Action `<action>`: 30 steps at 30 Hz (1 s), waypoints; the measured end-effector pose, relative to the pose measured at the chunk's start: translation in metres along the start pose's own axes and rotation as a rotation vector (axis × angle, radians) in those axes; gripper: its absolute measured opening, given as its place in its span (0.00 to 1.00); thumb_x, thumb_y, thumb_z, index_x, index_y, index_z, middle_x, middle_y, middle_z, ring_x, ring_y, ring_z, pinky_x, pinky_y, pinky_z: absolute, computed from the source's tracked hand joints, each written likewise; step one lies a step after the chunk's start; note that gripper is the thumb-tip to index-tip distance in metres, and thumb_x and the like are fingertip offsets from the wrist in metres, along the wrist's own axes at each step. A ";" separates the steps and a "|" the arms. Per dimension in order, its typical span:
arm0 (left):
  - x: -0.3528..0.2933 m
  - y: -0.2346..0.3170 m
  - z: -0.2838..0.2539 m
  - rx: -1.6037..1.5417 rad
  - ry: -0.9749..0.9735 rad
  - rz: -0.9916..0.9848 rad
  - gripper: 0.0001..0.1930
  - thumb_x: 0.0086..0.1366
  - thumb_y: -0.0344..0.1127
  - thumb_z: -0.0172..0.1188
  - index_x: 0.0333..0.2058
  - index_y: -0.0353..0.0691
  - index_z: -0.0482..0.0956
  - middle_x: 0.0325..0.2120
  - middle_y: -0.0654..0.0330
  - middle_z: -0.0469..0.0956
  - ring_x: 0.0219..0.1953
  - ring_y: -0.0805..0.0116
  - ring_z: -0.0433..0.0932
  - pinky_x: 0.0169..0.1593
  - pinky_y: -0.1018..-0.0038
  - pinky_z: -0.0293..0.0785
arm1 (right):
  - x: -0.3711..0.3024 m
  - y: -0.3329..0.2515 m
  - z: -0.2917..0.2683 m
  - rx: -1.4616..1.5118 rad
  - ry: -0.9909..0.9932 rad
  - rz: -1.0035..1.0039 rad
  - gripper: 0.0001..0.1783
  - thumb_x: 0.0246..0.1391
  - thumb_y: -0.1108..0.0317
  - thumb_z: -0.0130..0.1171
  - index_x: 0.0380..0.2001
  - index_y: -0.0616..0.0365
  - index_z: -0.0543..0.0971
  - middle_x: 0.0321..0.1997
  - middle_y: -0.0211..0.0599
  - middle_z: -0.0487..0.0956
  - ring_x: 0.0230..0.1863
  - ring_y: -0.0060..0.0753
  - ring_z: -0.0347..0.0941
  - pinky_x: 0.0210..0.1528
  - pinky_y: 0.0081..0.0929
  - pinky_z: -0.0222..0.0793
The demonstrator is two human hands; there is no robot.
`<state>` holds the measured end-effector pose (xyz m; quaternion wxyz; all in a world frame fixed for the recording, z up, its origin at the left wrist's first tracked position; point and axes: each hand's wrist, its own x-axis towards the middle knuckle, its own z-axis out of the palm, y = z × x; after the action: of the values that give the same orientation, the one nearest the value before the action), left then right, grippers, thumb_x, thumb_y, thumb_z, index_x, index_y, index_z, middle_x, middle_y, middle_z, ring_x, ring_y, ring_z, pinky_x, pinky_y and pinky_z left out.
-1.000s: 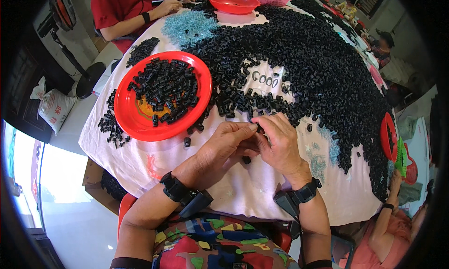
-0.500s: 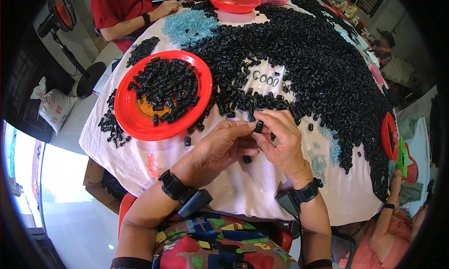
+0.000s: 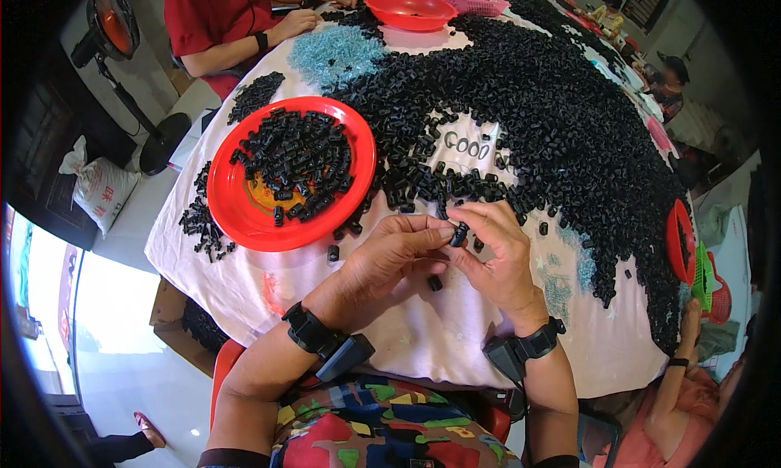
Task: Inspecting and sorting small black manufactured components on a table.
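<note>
Between my two hands is a small black barrel-shaped plastic piece (image 3: 460, 235), much like a cord lock. My left hand (image 3: 397, 252) pinches it from the left with thumb and forefinger. From the other side my right hand (image 3: 496, 256) closes its thumb and fingertips on the same piece. The other left fingers curl underneath, so what they may hold is hidden. One loose black piece (image 3: 434, 282) lies on the cloth just below my hands. To the left, a red round tray (image 3: 224, 216) carries a heap of similar black pieces (image 3: 297, 159).
A large spread of black pieces (image 3: 561, 110) covers much of the pale tablecloth (image 3: 390, 338). Pale blue translucent bits (image 3: 333, 53) lie heaped beyond the tray. A red bowl (image 3: 411, 13) and pink basket (image 3: 480, 4) stand farther back. Co-workers sit at left and right; a fan (image 3: 110, 29) stands left.
The whole view has shifted slightly, moving the scene right and down. The held piece is tilted differently between my fingertips. A foot in a shoe has appeared on the floor at lower left.
</note>
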<state>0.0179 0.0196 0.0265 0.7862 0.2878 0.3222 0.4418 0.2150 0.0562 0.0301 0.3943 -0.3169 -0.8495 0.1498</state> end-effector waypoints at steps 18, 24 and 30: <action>-0.001 0.021 -0.029 0.092 0.201 0.215 0.16 0.73 0.49 0.59 0.43 0.41 0.84 0.40 0.63 0.85 0.39 0.72 0.84 0.41 0.75 0.77 | -0.005 -0.003 -0.007 0.071 0.002 0.254 0.23 0.54 0.66 0.72 0.52 0.61 0.82 0.37 0.40 0.84 0.36 0.32 0.80 0.36 0.27 0.74; -0.015 0.053 -0.072 -0.559 0.101 0.188 0.17 0.74 0.47 0.57 0.52 0.43 0.80 0.40 0.64 0.85 0.38 0.73 0.83 0.39 0.77 0.75 | -0.007 0.015 -0.015 0.032 0.090 0.420 0.05 0.58 0.73 0.67 0.36 0.64 0.85 0.23 0.34 0.80 0.22 0.19 0.73 0.25 0.21 0.66; -0.057 0.059 0.031 -0.008 -0.481 0.244 0.21 0.75 0.46 0.54 0.56 0.35 0.78 0.48 0.56 0.84 0.49 0.69 0.82 0.50 0.74 0.74 | -0.009 0.028 -0.019 0.039 0.131 0.474 0.07 0.59 0.72 0.65 0.30 0.66 0.83 0.18 0.29 0.77 0.20 0.12 0.67 0.23 0.20 0.62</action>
<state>-0.0116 -0.0097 0.1041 0.7822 0.4182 0.0871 0.4536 0.2459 0.0719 0.0235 0.4084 -0.5090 -0.7208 0.2335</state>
